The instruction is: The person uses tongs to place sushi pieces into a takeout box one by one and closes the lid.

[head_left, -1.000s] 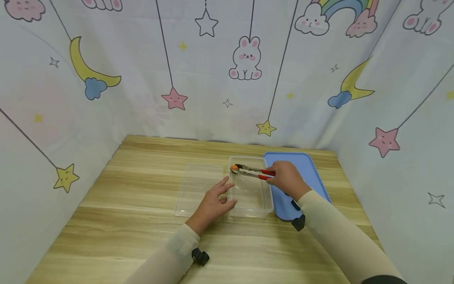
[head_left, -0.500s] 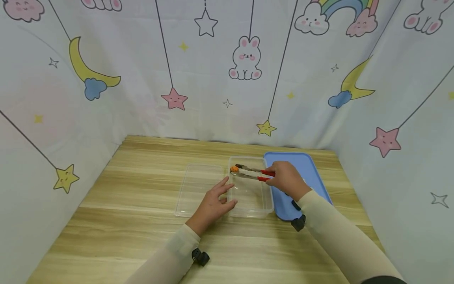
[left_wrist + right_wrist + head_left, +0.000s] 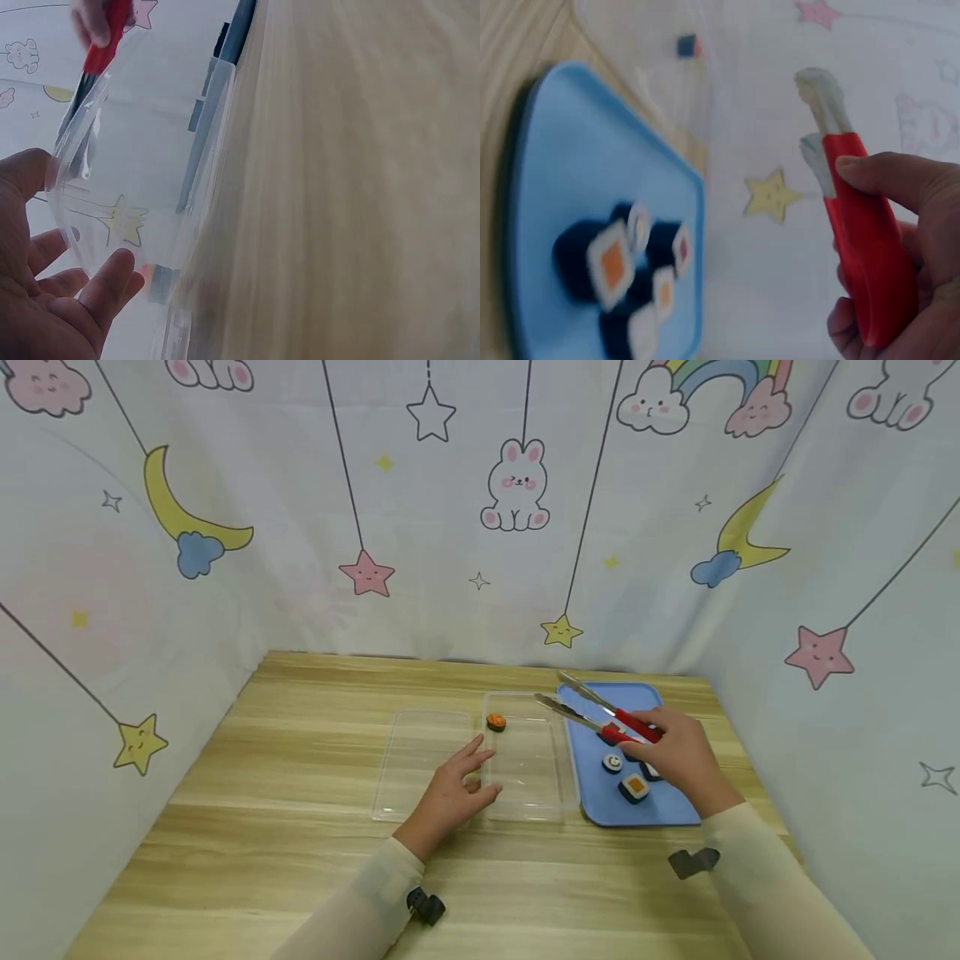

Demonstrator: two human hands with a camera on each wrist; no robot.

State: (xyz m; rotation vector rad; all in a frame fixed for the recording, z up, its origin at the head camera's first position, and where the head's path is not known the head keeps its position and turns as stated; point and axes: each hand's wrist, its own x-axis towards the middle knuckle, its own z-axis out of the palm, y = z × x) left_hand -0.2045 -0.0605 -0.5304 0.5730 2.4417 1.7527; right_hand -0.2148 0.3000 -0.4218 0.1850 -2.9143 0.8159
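My right hand (image 3: 678, 756) holds red-handled metal tongs (image 3: 630, 727) above the blue tray (image 3: 607, 810); their tips stand apart with nothing between them. One sushi piece with an orange top (image 3: 496, 722) sits in the far left corner of the clear plastic container (image 3: 528, 814). My left hand (image 3: 450, 789) rests against the container's left wall, fingers spread and fairly straight. On the tray lie several sushi pieces, among them one with an orange centre (image 3: 634, 787) and a small round roll (image 3: 612, 762). The right wrist view shows the tongs (image 3: 866, 240) in my grip, tray pieces below left.
A clear flat lid (image 3: 390, 814) lies on the wooden table (image 3: 300, 860) left of the container. Container and tray stand side by side, edges close. A white patterned curtain (image 3: 450, 610) rises behind the table and along both sides.
The tongs let go of the orange-topped sushi in the container's far corner. My right hand moved right with the tongs, over the tray. My left hand stayed in place.
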